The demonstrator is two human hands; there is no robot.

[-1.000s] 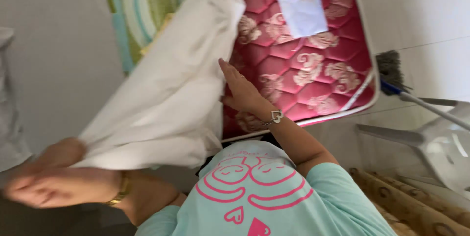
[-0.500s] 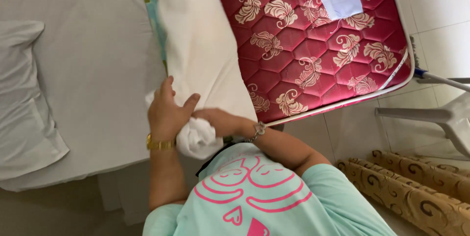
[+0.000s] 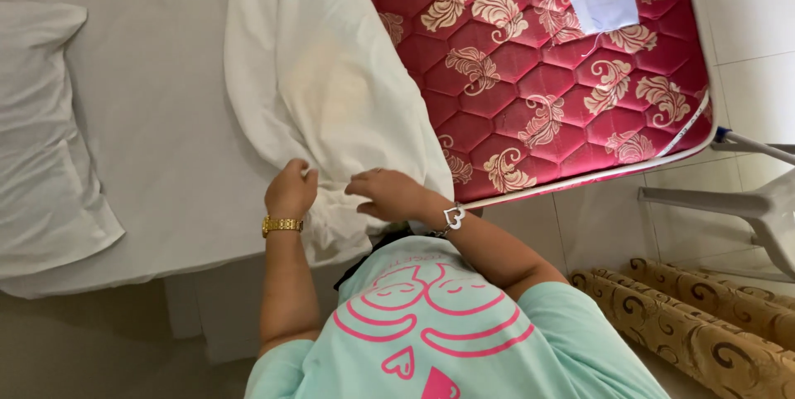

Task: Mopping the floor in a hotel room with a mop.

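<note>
Now that the bunched end of the white pillowcase point(image 3: 331, 101) has been let go, my left hand point(image 3: 290, 188) pinches its hem at seven o'clock, right hand point(image 3: 385, 194) pressing flat with fingers spread; it drapes across bed point(image 3: 149, 76) and red mattress point(image 3: 538, 76).
</note>
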